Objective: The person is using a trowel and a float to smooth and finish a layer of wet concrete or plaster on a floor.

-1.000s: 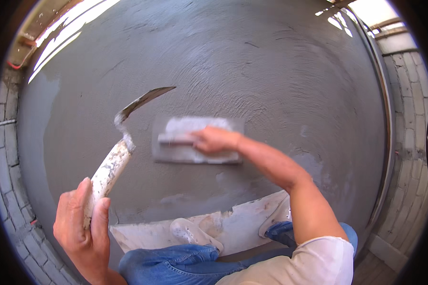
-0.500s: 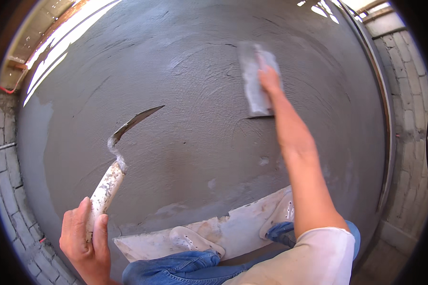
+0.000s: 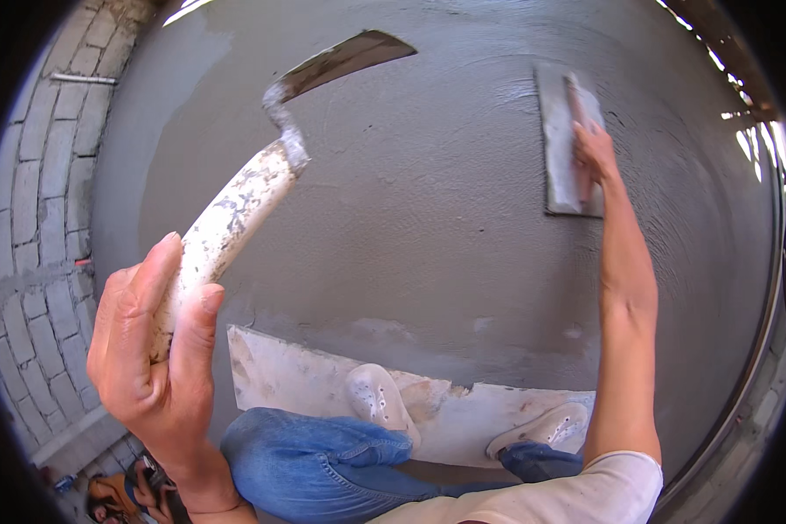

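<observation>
Grey cement, smoothed with faint arcs, fills the middle; its edge meets a block wall at 9 to 10 o'clock.

Left hand, between 8 and 9 o'clock: fingers and thumb closed round the pale, dark-flecked handle of a trowel, its blade near 12 o'clock, tip apart from the float.

Right hand, at 2 o'clock, arm outstretched: gripping a rectangular float, which lies on the cement, long edges running roughly 12 to 6.

Room: cement surface stretches on both sides of the float.

Pale board, 5 to 7 o'clock: ragged far edge, two perforated shoes upon it.
</observation>
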Motion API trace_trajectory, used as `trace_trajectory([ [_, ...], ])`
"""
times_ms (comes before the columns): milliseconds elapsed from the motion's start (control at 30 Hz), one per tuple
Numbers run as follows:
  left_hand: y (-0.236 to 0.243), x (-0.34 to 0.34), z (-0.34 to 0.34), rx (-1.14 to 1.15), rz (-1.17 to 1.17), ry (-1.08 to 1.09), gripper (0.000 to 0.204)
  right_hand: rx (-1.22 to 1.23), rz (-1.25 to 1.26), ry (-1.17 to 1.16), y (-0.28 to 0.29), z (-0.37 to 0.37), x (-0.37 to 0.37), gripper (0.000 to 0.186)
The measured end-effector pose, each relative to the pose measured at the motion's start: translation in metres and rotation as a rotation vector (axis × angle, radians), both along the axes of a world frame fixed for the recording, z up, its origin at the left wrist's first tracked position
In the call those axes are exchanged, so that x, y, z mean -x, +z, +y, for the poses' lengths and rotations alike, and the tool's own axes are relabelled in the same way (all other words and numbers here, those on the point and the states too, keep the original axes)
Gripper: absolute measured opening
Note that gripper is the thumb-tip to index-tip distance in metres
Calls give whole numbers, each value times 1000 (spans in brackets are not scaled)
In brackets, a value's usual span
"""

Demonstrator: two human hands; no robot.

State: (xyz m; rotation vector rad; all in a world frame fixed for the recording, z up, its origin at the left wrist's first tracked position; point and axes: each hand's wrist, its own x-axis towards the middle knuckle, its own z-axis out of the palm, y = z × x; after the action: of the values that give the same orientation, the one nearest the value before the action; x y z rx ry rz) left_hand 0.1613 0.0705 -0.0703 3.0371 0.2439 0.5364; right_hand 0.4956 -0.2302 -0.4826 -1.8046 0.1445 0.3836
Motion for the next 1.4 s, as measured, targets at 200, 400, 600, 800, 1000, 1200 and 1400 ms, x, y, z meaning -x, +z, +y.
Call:
trace_trajectory([
  [200,-7,7,12,54,74,23,30,178,-170,436,20,210,44,47],
  [400,-7,8,23,84,37,45,30,-15,-74,682,47,322,132,38],
  [600,-23,5,16,32,15,64,33,-71,-248,1288,38,316,264,43],
  [800,-27,-10,5,110,54,116,27,-55,-153,1460,50,263,340,43],
  [1000,-17,-28,13,50,202,68,30,-5,-141,932,52,225,287,45],
  [1200,-29,-46,-19,67,244,-30,30,197,9,219,17,57,196,40],
  [1400,-27,-48,-38,31,178,-198,28,596,-77,-357,14,-159,193,28],
])
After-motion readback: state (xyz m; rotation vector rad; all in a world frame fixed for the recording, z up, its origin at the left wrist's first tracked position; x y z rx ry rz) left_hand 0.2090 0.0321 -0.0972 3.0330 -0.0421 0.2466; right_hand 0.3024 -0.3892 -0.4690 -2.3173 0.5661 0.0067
